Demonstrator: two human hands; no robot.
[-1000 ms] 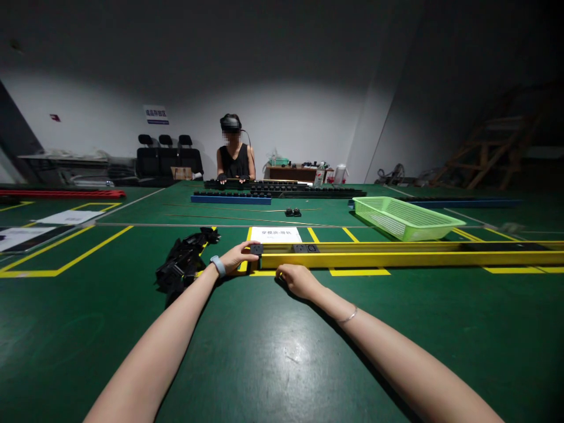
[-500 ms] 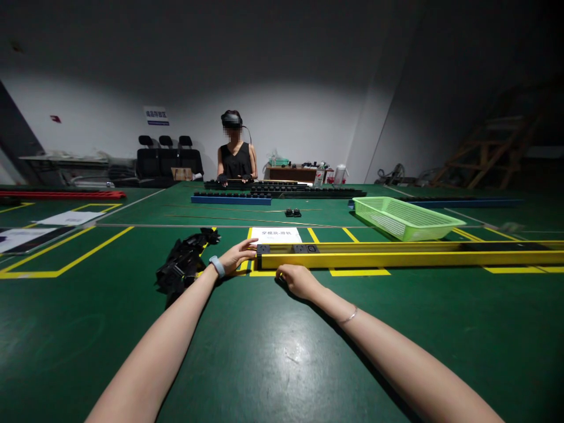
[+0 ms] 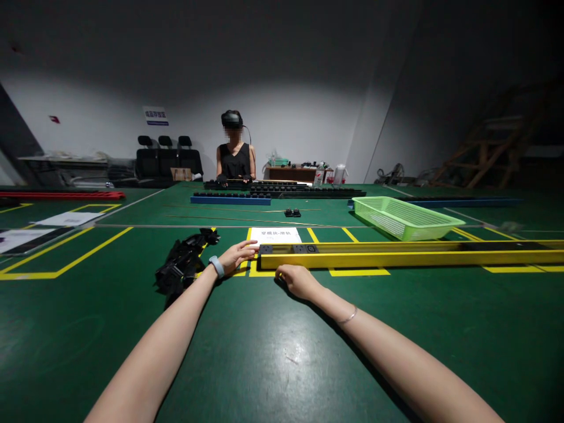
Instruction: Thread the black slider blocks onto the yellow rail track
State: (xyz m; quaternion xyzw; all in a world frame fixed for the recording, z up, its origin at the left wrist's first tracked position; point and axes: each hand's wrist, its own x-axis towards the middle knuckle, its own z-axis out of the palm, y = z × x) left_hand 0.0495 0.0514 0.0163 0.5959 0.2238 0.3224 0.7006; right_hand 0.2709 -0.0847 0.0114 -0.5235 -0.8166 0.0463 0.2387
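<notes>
A long yellow rail (image 3: pixel 396 259) lies across the green table (image 3: pixel 273 352). At its left end a small black block (image 3: pixel 265 249) sits in the channel, with two more black blocks (image 3: pixel 306 248) further in. My left hand (image 3: pixel 235 256) lies just left of the rail's end, fingers stretched out toward the first block and holding nothing. My right hand (image 3: pixel 297 279) is curled against the rail's near side close to that end, fingers pressed to it. A heap of black parts (image 3: pixel 183 264) lies beside my left wrist.
A white paper label (image 3: pixel 276 235) lies behind the rail's end. A green plastic basket (image 3: pixel 405 217) stands at the back right. Across the table a person (image 3: pixel 235 157) works on black parts over a blue rail (image 3: pixel 231 200). Two small black pieces (image 3: pixel 293 212) lie mid-table.
My left hand held the black block at the rail's end; the block has since slid right into the channel and the fingers have come off it. My right hand has stayed put.
</notes>
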